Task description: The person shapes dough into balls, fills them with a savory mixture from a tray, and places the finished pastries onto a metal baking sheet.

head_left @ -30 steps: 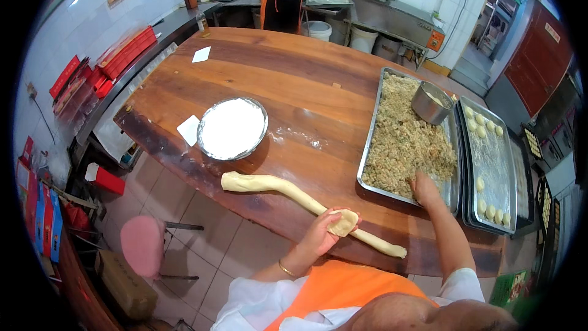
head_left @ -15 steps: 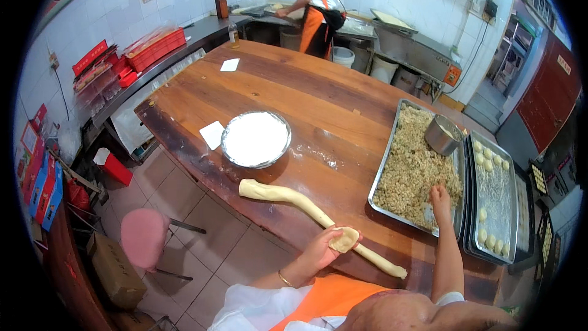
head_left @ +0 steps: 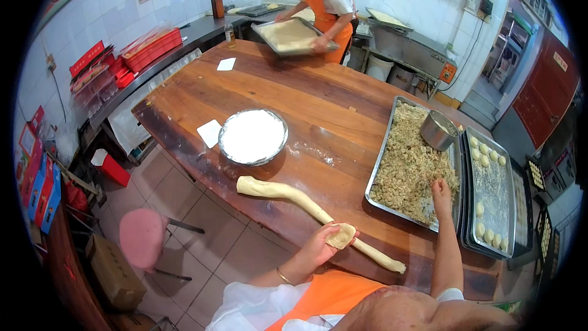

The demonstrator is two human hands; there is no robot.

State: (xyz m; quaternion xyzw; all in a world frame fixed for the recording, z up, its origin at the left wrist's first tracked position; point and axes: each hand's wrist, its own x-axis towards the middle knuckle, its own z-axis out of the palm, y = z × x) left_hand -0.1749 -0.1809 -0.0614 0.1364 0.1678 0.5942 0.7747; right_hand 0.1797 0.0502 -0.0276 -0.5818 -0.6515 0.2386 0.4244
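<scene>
Left hand [head_left: 320, 246]: cupped loosely around a flattened dough piece [head_left: 340, 235].
Right hand [head_left: 441, 191]: fingers dipped into crumbly filling [head_left: 409, 168]; grip unclear.
Red boxes [head_left: 38, 181]: stacked at nine o'clock.

The left hand [head_left: 321, 246] cups a flattened round of dough [head_left: 341, 235] in its palm, just above the long dough rope [head_left: 306, 205] that lies along the near edge of the wooden bench [head_left: 306, 92]. The right hand [head_left: 441, 191] reaches into a metal tray of crumbly filling [head_left: 407, 165] — its fingers [head_left: 438, 182] rest on the mix. A small steel bowl [head_left: 438, 130] sits in that tray's far corner. Beside it on the right, a second tray [head_left: 493, 220] holds small pale dough balls. A round pan of white flour [head_left: 253, 136] stands near the rope's far end. Across the bench, another person in an orange apron carries a flat tray [head_left: 293, 35].
</scene>
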